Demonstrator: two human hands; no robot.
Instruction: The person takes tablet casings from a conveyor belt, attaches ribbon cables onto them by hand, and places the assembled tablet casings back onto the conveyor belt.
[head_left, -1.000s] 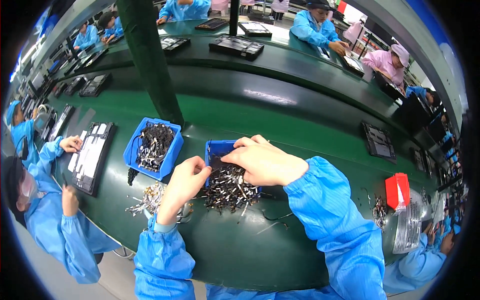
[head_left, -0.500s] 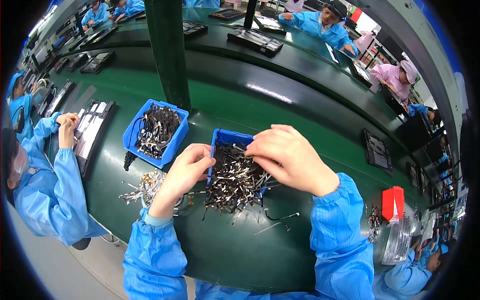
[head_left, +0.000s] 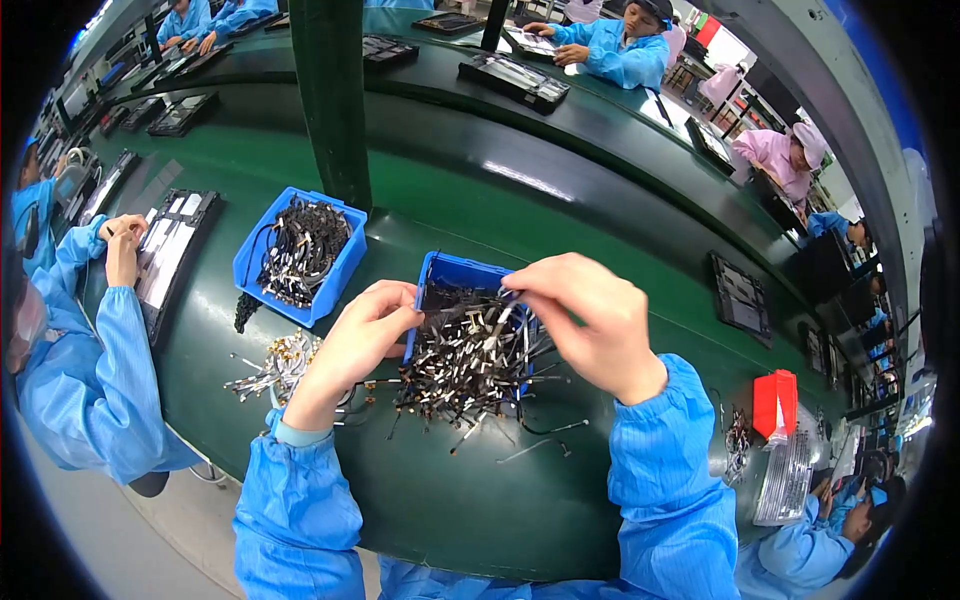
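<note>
A blue bin [head_left: 460,268] in front of me overflows with thin black cables [head_left: 470,360] that have silvery-white ends. Several of them spill over its near side onto the table. My left hand [head_left: 352,340] is closed on the bin's left rim, thumb at the edge and fingers partly hidden. Over the right far corner, my right hand [head_left: 590,318] pinches a cable's pale end [head_left: 510,294] between thumb and fingertips. How much of that cable lies free of the heap cannot be made out.
Another blue bin [head_left: 350,268] with black cables stands left of mine. A bundle of pale cables [head_left: 275,368] lies by my left wrist. On the right are a red bin [head_left: 775,402] and clear plastic trays [head_left: 783,482]. A co-worker [head_left: 95,365] handles a black-framed panel [head_left: 178,255] at left.
My right hand has drawn slightly right and down, with a pale cable end now showing at its fingertips. The heap in the bin has shifted. My left hand keeps its hold.
</note>
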